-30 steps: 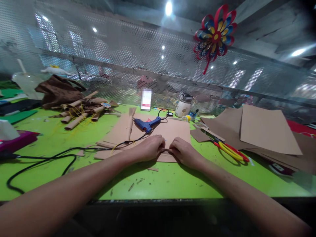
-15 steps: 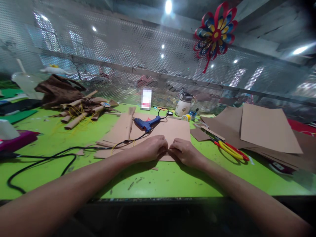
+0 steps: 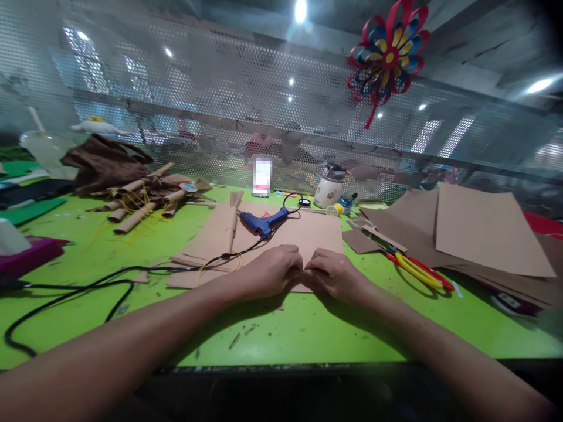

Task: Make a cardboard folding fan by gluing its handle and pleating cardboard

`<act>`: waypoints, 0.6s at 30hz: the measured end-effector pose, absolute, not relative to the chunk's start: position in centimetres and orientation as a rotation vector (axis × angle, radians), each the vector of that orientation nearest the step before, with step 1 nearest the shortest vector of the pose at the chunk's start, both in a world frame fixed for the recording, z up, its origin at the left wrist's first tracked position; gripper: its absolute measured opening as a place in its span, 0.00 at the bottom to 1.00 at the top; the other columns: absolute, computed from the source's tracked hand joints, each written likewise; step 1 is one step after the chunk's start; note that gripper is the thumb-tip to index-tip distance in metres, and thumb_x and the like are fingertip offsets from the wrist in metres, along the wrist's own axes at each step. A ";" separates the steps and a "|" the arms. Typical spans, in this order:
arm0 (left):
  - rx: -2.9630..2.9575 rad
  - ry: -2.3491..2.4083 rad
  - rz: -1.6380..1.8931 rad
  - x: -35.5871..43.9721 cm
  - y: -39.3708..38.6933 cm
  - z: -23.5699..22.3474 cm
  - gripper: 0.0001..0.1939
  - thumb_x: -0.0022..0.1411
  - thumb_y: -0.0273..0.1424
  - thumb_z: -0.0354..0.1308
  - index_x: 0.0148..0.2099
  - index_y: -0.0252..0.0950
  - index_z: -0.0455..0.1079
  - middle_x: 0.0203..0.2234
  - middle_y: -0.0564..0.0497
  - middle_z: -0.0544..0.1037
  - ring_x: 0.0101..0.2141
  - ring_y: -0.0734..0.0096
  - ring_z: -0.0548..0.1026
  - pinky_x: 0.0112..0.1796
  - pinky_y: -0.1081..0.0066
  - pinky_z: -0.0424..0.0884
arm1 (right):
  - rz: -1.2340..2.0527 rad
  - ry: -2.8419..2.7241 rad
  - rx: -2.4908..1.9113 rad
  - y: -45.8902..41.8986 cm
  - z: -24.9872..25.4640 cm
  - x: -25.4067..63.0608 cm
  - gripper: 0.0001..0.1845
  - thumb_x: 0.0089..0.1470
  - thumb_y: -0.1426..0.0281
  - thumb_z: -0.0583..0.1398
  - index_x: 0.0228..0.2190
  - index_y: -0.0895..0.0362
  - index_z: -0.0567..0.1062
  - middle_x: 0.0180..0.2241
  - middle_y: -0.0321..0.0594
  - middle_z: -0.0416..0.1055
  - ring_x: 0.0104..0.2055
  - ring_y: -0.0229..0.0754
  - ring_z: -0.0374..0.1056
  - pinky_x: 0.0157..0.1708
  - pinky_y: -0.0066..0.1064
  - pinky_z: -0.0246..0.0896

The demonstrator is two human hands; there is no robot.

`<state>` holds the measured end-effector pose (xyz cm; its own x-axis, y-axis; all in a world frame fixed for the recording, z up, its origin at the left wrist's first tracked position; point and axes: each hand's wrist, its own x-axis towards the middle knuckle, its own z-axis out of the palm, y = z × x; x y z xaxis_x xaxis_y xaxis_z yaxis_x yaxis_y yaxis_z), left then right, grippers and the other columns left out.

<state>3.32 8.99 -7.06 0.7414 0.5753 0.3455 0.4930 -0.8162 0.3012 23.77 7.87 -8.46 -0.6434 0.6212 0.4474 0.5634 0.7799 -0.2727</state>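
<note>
The left hand (image 3: 281, 272) and right hand (image 3: 338, 273) almost met, fingers curled; their hold I could not tell. Paper (image 3: 315, 232) lay beneath and beyond them, its near edge crosswise.

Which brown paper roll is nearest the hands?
The fringed roll on the paper sheets, left of the blue glue gun; the other rolls lie heaped by the brown bag.

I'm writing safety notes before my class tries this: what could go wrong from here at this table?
The blue glue gun lies on the brown paper just beyond the left hand; if it is hot, which I cannot tell, knuckles might get burned. Its black cord runs close to the left forearm, so a snag could drag the gun.
</note>
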 end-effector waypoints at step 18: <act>2.644 0.902 0.613 2.9 8.2 -6.9 0.11 0.65 0.32 0.51 0.33 0.33 0.70 0.29 0.49 0.69 0.30 0.72 0.66 0.30 0.73 0.61 | 0.357 -2.321 -0.893 6.5 -8.2 23.9 0.06 0.58 0.71 0.58 0.32 0.58 0.76 0.28 0.40 0.64 0.30 0.39 0.61 0.26 0.30 0.52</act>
<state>2.91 8.21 -6.93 0.7152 0.6309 0.3008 0.5120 -0.7658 0.3891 23.94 6.50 -8.16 -0.5796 0.6777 0.4525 0.5105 0.7348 -0.4466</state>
